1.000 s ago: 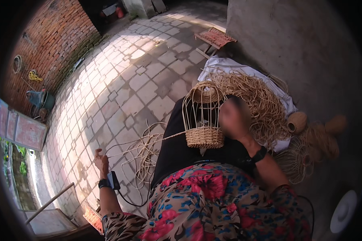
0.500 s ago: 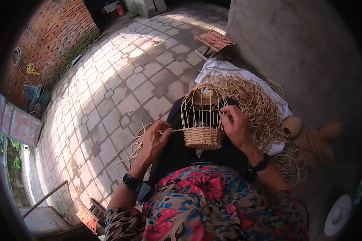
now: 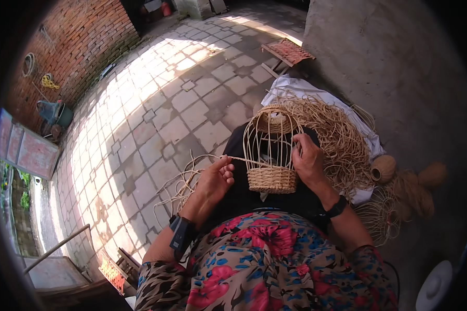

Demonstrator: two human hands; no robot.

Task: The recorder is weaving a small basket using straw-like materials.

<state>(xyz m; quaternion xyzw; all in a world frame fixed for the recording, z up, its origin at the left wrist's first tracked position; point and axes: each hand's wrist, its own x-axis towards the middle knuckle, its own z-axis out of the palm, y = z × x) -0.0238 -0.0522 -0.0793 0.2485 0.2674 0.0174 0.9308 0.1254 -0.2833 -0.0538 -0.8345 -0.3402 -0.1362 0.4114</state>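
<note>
A small wicker basket (image 3: 272,180) rests on my lap, its tightly woven band nearest me and bare curved stakes (image 3: 269,146) running from it to a woven round end (image 3: 273,122) on the far side. Between the thumb and forefinger of my left hand (image 3: 216,179) a tan strand (image 3: 239,158) is pinched and runs taut to the stakes above the woven band. The other fingers of that hand curl loosely. My right hand (image 3: 310,161) closes on the stakes at the basket's right side; its fingertips are partly hidden.
To the right, a large heap of tan cord (image 3: 337,137) lies on a white sheet (image 3: 372,145). Beyond it are round woven pieces (image 3: 383,168) and a bundle of wire-like stakes (image 3: 376,212). Loose strands (image 3: 184,186) trail at the left. A low red-topped stool (image 3: 289,52) stands ahead by the wall.
My left hand has rolled over and risen slightly, so the strand now slopes down to the basket instead of lying level. My right hand stays at the stakes. The whole view has shifted a little.
</note>
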